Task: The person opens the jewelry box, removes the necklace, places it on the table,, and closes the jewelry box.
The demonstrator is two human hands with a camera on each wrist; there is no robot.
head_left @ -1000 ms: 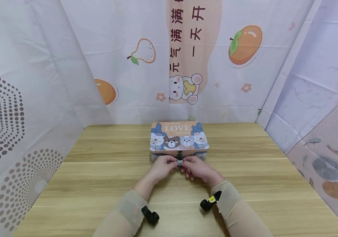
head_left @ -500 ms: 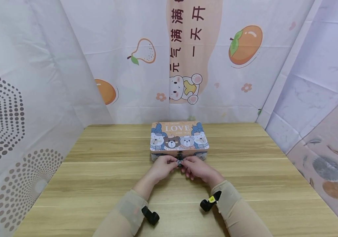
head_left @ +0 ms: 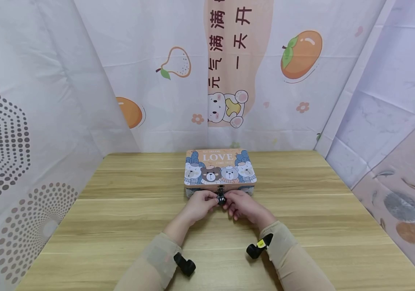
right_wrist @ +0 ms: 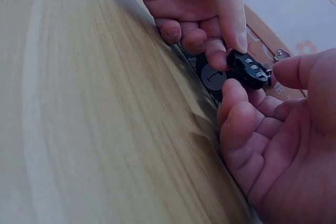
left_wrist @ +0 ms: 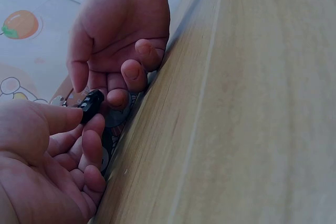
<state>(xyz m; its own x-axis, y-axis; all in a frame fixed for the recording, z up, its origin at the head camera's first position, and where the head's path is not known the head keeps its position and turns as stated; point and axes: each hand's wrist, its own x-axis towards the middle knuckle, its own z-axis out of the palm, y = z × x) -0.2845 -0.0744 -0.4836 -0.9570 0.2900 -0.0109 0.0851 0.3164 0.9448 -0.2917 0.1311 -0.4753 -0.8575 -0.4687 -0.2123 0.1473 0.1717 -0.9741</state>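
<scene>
A small black combination padlock (right_wrist: 249, 70) with number wheels hangs at the metal clasp (right_wrist: 281, 54) on the front of a tin box (head_left: 219, 166) printed with bears and the word LOVE. My left hand (head_left: 199, 205) pinches the padlock, thumb on one side and curled fingers behind it. Beside the padlock is my right hand (head_left: 245, 208), its thumb tip lifted slightly off near the shackle. The right fingers are loosely bent, with fingertips close under the padlock. The box's lid is down, and both hands partly hide its front.
The box stands on a wood-grain table (head_left: 138, 234), near its back edge. Behind it hangs a white curtain (head_left: 149, 105) with fruit and bear prints, and patterned cloth panels flank both sides. Each sleeve carries a black wrist camera (head_left: 184, 264).
The padlock's face looks darker and its front has turned. My right thumb and fingers have shifted slightly up and back from it. The left hand and box have stayed in place.
</scene>
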